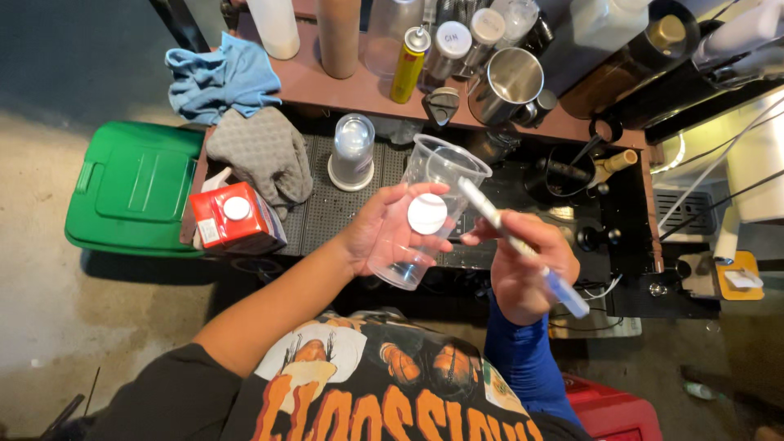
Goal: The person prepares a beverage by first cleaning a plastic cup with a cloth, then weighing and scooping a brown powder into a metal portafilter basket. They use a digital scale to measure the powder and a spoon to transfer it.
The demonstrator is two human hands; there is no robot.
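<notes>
Cup: one clear plastic cup [425,208] is held tilted above the black drip mat [327,208], mouth turned up and away from the person, with one round white sticker [427,214] on its side.
Left hand: left hand [384,233] is wrapped around the cup's lower half, fingers curled on the wall, thumb near the sticker; forearm is bare and comes in from lower left.
Right hand: right hand [523,265] is closed on one white marker [523,249] with a blue end, held pen-style; the tip is pointed at the cup, just beside the sticker. Whether the tip touches cannot be told. A blue sleeve is worn on this arm.
Mat items: one upside-down clear cup [353,151] is stood on the mat behind the held cup; one grey cloth [263,155] is draped at the mat's left edge.
Carton: one red carton [237,220] with a white cap is set at the left of the mat.
Shelf: one blue cloth [222,77], one yellow spray can [408,65] and one steel pitcher [506,86] are seen among other bottles.
Floor: one green bin lid [135,188] is lying left of the counter.
</notes>
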